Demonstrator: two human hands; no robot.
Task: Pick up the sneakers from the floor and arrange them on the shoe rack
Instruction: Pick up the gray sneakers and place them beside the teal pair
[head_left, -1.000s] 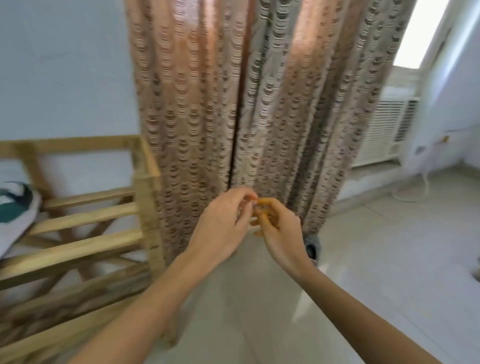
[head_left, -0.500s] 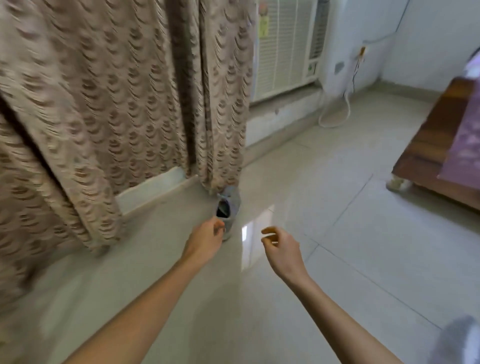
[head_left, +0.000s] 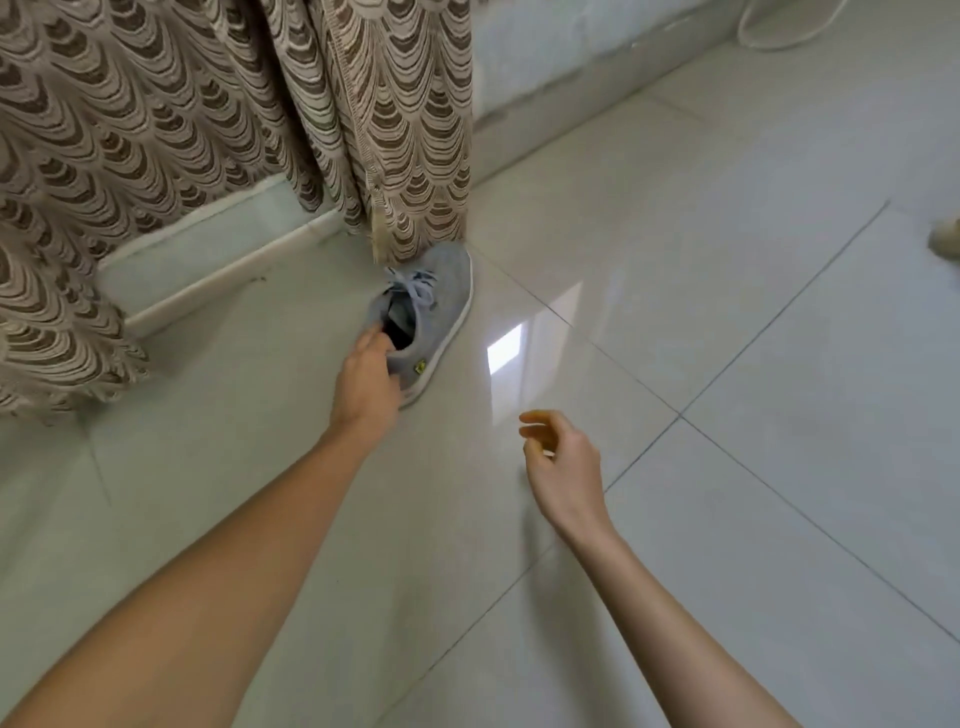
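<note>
A grey sneaker (head_left: 439, 312) with a white sole and pale laces lies on the tiled floor, its toe tucked under the curtain hem. My left hand (head_left: 366, 384) rests on the sneaker's heel, fingers reaching into the opening; the grip is not clearly closed. My right hand (head_left: 558, 457) hovers to the right and nearer to me, fingers loosely curled and apart, holding nothing. The shoe rack is out of view.
A brown patterned curtain (head_left: 208, 130) hangs at the upper left over a low white ledge (head_left: 208, 265). A white cable (head_left: 789, 31) loops at the top right. A pale furniture foot (head_left: 945, 239) sits at the right edge. Glossy tiles cover the floor.
The view swung away from the wooden rack and down to the floor. My hands came apart; the left one reached forward onto the sneaker's heel, and the right one dropped back.
</note>
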